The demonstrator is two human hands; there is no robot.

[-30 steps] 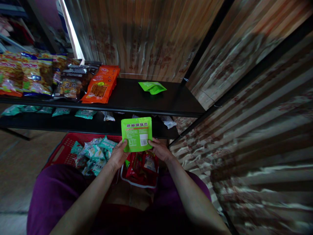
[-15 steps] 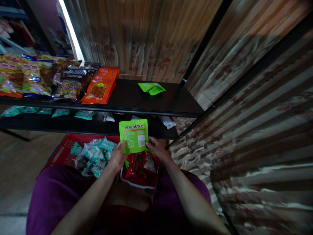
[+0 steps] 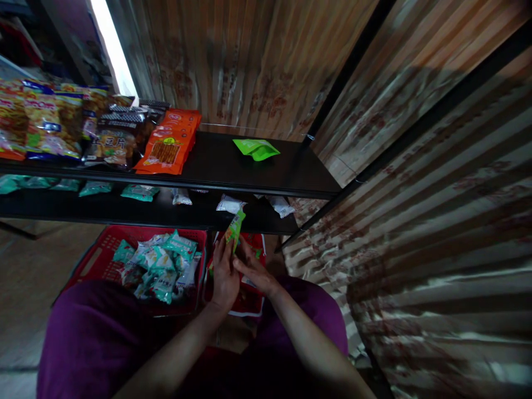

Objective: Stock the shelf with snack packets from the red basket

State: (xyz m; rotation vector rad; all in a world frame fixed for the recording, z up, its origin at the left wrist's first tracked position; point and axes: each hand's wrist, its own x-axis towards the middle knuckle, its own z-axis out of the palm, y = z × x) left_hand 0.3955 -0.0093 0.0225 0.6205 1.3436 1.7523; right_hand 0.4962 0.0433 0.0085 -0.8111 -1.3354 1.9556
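Note:
A green snack packet (image 3: 235,226) is held nearly edge-on between my two hands, over a red basket (image 3: 263,256) with more packets in it. My left hand (image 3: 226,271) is closed on the packet's left face. Close against it, my right hand (image 3: 254,267) grips the packet's lower right side, its fingers partly hidden. Another green packet (image 3: 258,149) lies flat on the upper black shelf (image 3: 220,166), above and beyond my hands. Just behind the held packet, a small white packet (image 3: 230,203) rests on the lower shelf (image 3: 199,217).
Orange packets (image 3: 168,145), dark packets (image 3: 114,138) and yellow-blue snack bags (image 3: 54,122) fill the upper shelf's left side. Teal packets (image 3: 140,192) line the lower shelf. A second red basket (image 3: 97,260) holds several teal packets. Black shelf posts (image 3: 353,72) and a corrugated wall (image 3: 436,221) bound the right side.
The green packet has turned from facing me to nearly edge-on. My hands have come together around it, the left moving rightward. The view has shifted slightly.

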